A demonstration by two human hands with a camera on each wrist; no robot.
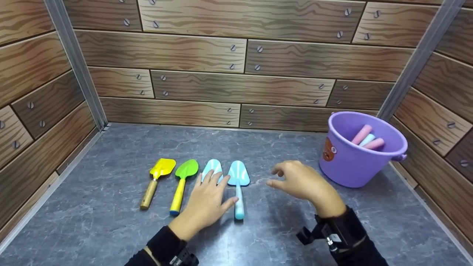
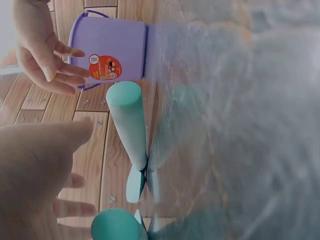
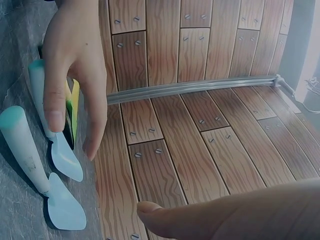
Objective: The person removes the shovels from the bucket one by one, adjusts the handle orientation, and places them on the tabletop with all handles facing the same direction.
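My left hand [image 1: 207, 201] hovers with spread fingers over a light blue toy trowel [image 1: 212, 166], hiding much of it. Just right of that hand lies a second light blue trowel [image 1: 238, 173], its pale handle [image 2: 127, 125] close by the left thumb. From the right wrist view, the left hand [image 3: 75, 60] appears above the trowels and grips nothing. Off to the right, my right hand [image 1: 301, 181] is in the air, fingers loosely bent and holding nothing. Left of both hands lie a green trowel [image 1: 187, 169] with a yellow handle and a yellow shovel [image 1: 163, 167] with a wooden-looking handle.
A purple bucket [image 1: 354, 166] stands at the right, with pink and light blue handles [image 1: 367, 139] showing inside it. Wood-patterned walls [image 1: 207, 85] surround the grey marbled surface [image 1: 122, 229] on the back and both sides.
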